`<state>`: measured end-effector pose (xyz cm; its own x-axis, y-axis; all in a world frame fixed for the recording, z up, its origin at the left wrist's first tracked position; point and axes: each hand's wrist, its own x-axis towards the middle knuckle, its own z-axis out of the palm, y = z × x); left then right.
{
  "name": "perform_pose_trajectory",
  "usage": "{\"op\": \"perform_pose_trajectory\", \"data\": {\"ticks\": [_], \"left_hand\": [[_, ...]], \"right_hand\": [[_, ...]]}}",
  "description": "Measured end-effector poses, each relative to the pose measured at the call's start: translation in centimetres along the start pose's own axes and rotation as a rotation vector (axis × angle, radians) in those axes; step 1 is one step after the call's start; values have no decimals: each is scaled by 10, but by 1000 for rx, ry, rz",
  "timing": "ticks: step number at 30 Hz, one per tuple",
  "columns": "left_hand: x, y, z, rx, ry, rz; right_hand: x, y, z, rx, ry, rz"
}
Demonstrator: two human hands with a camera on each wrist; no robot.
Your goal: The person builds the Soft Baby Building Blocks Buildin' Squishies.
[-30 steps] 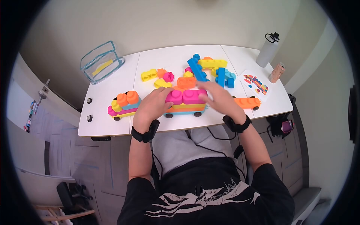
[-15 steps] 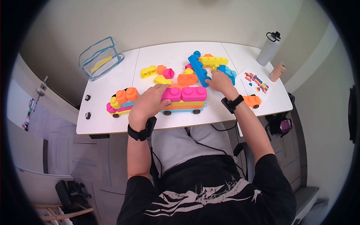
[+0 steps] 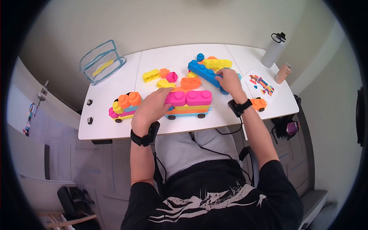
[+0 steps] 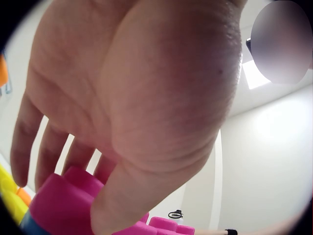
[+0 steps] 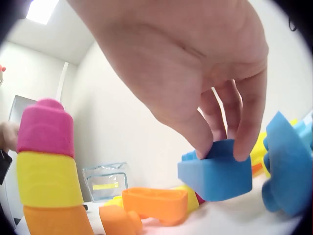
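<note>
the right hand [image 3: 231,84], nearer, pinches the long blue bar [image 3: 204,72] slanting behind the wagon [image 3: 193,108], which the left hand [image 3: 150,108], fingers spread, grips.

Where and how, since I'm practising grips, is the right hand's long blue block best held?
Probably pinch the long blue block from above, across its narrow width at the end by the right hand: studs line its top, but its sides look flat.

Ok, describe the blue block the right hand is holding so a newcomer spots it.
On the white table, find the pink-topped wagon, then look beyond its right end. There the right hand pinches the long blue block near one end. Unlike another blue block nearby and the long yellow block behind, it's held.
</note>
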<state>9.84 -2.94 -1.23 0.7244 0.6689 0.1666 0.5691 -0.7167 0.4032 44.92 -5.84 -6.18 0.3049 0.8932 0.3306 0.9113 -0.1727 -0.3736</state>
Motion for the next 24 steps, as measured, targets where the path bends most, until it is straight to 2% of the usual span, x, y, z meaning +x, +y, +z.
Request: {"op": "perform_pose_trajectory", "data": {"ticks": [1, 2, 4, 8, 10, 11, 13, 17, 19, 20, 22, 24], "left_hand": [[1, 1, -1, -8, -9, 2], [2, 3, -1, -10, -4, -9], [4, 7, 1, -53, 35, 12], [3, 16, 4, -33, 66, -2], [0, 22, -3, 6, 172, -87], [-3, 26, -6, 8, 172, -88], [-8, 31, -11, 6, 301, -85], [-10, 34, -12, -22, 301, 31], [-9, 29, -9, -20, 150, 57], [-9, 28, -10, -19, 150, 57], [-7, 28, -10, -49, 25, 5], [-5, 27, -9, -75, 35, 10]], "right_hand": [[-5, -6, -12, 20, 79, -17], [-11, -15, -23, 21, 72, -26], [-29, -31, -46, 142, 226, -104], [-58, -57, -86, 283, 213, -213], [-69, -61, -97, 256, 205, -296], [-73, -61, -98, 258, 205, -297], [-78, -60, -100, 215, 147, -289], [-79, -59, -88, 256, 122, -309], [-76, -58, -88, 172, 61, -345], [-76, -58, -88, 173, 62, -345], [-76, -59, -93, 154, 61, -389], [-78, -63, -99, 167, 36, -373]]}}
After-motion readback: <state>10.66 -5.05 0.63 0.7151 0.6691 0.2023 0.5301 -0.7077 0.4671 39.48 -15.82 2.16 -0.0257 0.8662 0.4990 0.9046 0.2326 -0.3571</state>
